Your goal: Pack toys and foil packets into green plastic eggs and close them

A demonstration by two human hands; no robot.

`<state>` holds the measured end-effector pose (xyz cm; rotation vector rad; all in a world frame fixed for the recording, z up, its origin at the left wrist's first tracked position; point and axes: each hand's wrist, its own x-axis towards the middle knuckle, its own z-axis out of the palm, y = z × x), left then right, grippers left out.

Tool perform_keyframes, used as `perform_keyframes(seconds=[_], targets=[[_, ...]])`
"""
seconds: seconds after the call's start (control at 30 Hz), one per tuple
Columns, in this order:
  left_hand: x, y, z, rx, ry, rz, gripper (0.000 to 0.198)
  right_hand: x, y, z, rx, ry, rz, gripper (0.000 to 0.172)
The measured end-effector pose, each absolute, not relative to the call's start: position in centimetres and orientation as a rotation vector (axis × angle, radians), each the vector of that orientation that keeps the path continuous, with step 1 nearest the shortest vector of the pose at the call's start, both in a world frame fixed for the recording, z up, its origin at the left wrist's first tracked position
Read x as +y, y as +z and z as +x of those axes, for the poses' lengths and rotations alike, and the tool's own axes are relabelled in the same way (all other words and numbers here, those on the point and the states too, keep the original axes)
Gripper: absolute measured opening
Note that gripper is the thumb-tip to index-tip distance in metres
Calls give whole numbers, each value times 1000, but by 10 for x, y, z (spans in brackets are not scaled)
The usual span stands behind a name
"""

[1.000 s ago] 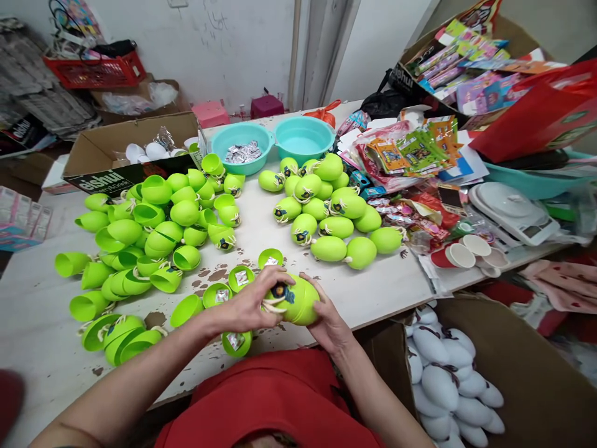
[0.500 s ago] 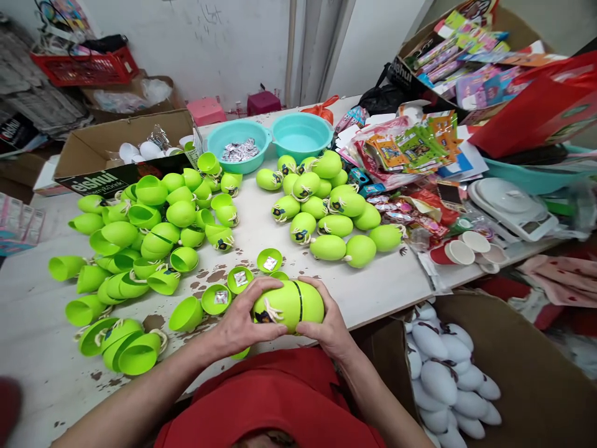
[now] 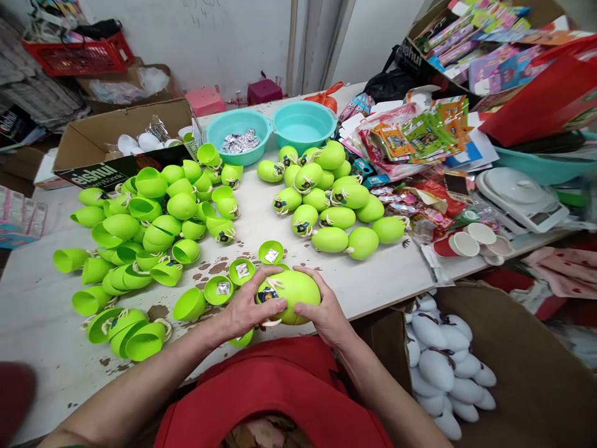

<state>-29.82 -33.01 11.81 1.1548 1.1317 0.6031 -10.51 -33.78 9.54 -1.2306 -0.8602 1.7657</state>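
Note:
A green plastic egg [image 3: 298, 287] with a pale cord and a dark printed patch is between my two hands, its halves pressed together. My left hand [image 3: 254, 308] wraps its left end, thumb across the front. Around the right end curls my right hand [image 3: 324, 308]. Just beyond lie open green half shells [image 3: 218, 290], several with a small silver packet [image 3: 242, 270] inside. Another half shell [image 3: 241, 339] is partly hidden below my left wrist. Closed green eggs [image 3: 336, 218] are grouped farther back.
Many open green shells [image 3: 161, 238] heap at left before a cardboard box [image 3: 125, 121]. Two turquoise basins [image 3: 303, 127] stand behind, one holding silver packets. At right are snack packs [image 3: 422, 134], a white scale [image 3: 522, 193], paper cups [image 3: 466, 244] and a carton of white eggs [image 3: 436, 370].
The dark gap between the egg's halves has closed as my hands came nearer together. The egg has turned a little in my grip. The camera view has shifted slightly.

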Motion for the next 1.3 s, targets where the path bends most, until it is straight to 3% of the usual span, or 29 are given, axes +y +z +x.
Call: perform_keyframes(seconds=[0.1, 0.27, 0.4, 0.5, 0.6, 0.7, 0.8, 0.97, 1.07, 1.2, 1.3], targets=[[-330, 118, -291, 1194, 584, 922, 62, -336, 100, -108, -676, 1831, -1214, 79], [-326, 128, -281, 1154, 525, 553, 53, -331, 110, -95, -875, 2059, -1186, 111], [-329, 139, -271, 1215, 571, 443, 46, -331, 114, -87, -1081, 1976, -1304, 99], [-326, 138, -269, 1212, 537, 447, 50, -333, 110, -87, -1020, 1967, -1354, 101], [-318, 130, -272, 1134, 408, 442, 66, -334, 101, -86, -900, 2100, -1371, 97], [-309, 118, -271, 1037, 427, 599, 84, -333, 90, -84, -817, 2069, -1321, 81], [-312, 107, -264, 1060, 518, 807, 88, -339, 83, -84, -698, 1993, -1308, 67], [-330, 95, -259, 1094, 514, 1012, 73, -366, 75, -82, -451, 2062, -1245, 82], [-328, 97, -260, 1108, 548, 1216, 65, -374, 72, -78, -434, 2070, -1189, 83], [-311, 106, -254, 1116, 652, 1308, 86, -344, 83, -63, -588, 2015, -1205, 76], [-311, 106, -261, 1323, 764, 1144, 90, -287, 101, -39, -885, 1638, -1414, 83]])
